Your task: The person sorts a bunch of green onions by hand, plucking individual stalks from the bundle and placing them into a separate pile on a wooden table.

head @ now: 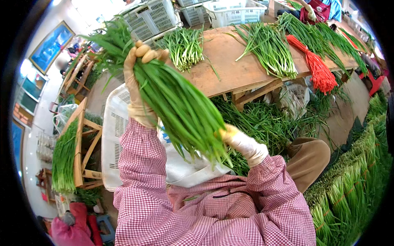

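My left hand (143,67), in a pale glove, is closed around a bunch of long green leafy stalks, like garlic chives (181,107), held slantwise over my lap. At the bunch's lower right end is my right hand (234,138), also gloved; it touches the leaf ends, but its fingertips are hidden behind them. On the wooden table (215,73) ahead lie a small pile of stalks (186,49) and a larger pile (267,50). A bundle of red ties (320,67) hangs over the table's near edge.
A white plastic crate (115,138) stands at my left, near a wooden rack (80,144) with more greens. Loose leaves (261,120) cover the floor under the table. Rows of tied bunches (344,190) are at my right. Co-workers sit across the table (320,12) and at lower left (72,227).
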Available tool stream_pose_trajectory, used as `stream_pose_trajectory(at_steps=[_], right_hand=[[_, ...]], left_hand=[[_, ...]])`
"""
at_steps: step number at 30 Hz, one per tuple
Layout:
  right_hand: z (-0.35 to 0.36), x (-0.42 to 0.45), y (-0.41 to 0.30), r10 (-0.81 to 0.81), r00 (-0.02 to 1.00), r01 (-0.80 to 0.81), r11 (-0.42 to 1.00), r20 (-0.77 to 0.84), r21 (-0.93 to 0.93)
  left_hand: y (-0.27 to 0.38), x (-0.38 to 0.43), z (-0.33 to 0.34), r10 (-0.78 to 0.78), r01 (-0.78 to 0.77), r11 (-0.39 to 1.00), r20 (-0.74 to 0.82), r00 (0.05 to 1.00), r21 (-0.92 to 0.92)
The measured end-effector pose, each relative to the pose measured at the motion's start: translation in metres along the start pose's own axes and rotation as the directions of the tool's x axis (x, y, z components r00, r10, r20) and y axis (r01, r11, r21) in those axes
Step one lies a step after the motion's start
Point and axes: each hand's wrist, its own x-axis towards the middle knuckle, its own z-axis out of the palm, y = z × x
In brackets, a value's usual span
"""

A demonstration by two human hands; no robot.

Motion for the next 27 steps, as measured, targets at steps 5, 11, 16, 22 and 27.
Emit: stream_pose_trajectory(at_steps=[5, 11, 16, 22, 27], right_hand=[[-0.007, -0.011, 0.024, 0.249, 0.968, -0.247, 0.963, -0.009, 0.109], [-0.039, -0.028, 0.016, 0.258, 0.924, -0.359, 0.839, -0.282, -0.409], [-0.06, -0.037, -0.025, -0.448, 0.802, 0.102, 0.754, -0.395, -0.649], [0.027, 0.008, -0.107, -0.824, 0.566, 0.311, 0.258, -0.04, -0.915], [0.033, 0.033, -0.1, -0.884, 0.435, 0.221, 0.292, -0.173, -0.931]], left_hand=[[0.005, -0.029, -0.031, -0.04, 0.028, 0.985, -0.066, 0.997, -0.172], [0.015, -0.045, -0.025, 0.148, -0.144, 0.989, -0.186, 0.971, 0.034], [0.014, -0.017, 0.022, 0.235, -0.123, 0.911, -0.253, 0.938, 0.393], [-0.025, 0.002, 0.054, 0.232, -0.083, 0.692, -0.111, 0.966, 0.717], [-0.064, 0.003, 0.091, 0.105, -0.019, 0.813, -0.115, 0.988, 0.582]])
